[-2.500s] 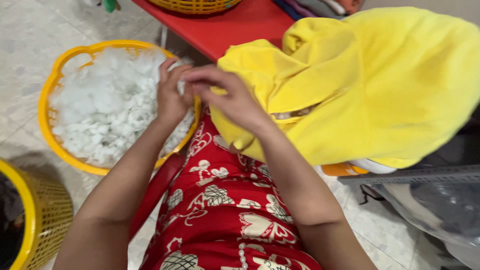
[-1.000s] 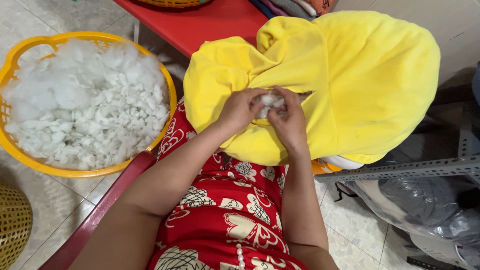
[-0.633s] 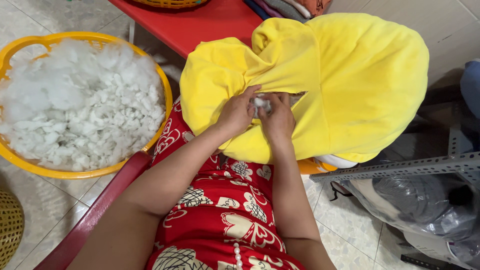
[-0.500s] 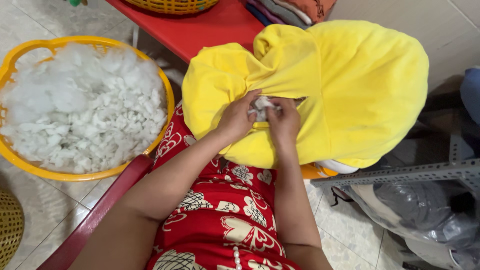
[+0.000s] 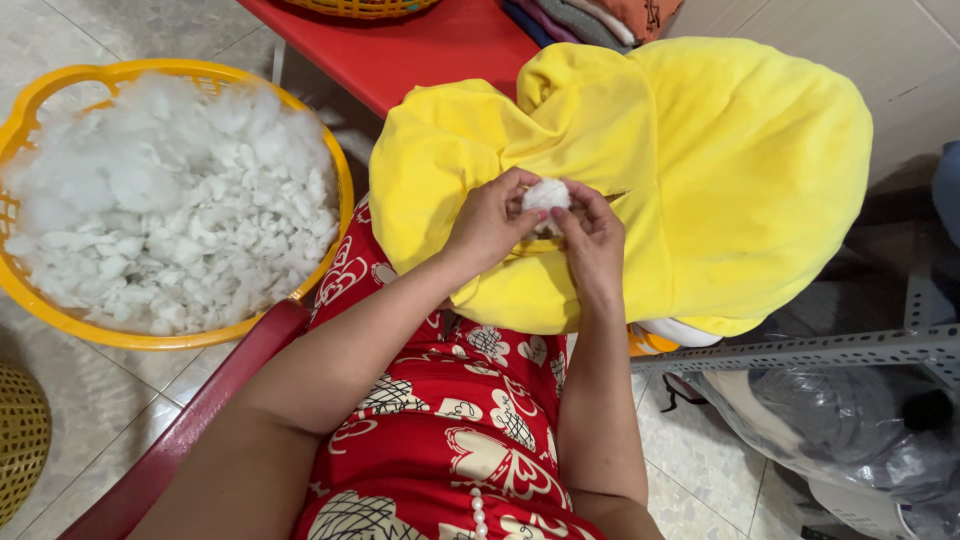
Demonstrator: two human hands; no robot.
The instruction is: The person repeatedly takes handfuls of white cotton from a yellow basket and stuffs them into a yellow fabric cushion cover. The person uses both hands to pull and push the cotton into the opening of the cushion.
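I saw the left hand (image 5: 492,222) and the right hand (image 5: 592,235) meeting over the yellow cover (image 5: 720,190) on the lap, both grips pinched on one white tuft (image 5: 546,194) of stuffing. The tuft sat at a dark slit in the cover, just above the fingertips; I could not tell how far it had gone in. The cover bulged to the right and far side, hiding most of what lay beneath, with only a white and orange edge showing at its near rim. To the left, on the tiled floor, stood a yellow basket (image 5: 40,300) heaped with stuffing (image 5: 170,200), well apart from the hands. A red bench (image 5: 420,50) lay beyond, carrying folded cloths (image 5: 600,15). A grey metal rack (image 5: 830,348) crossed the right side, bagged things behind it.
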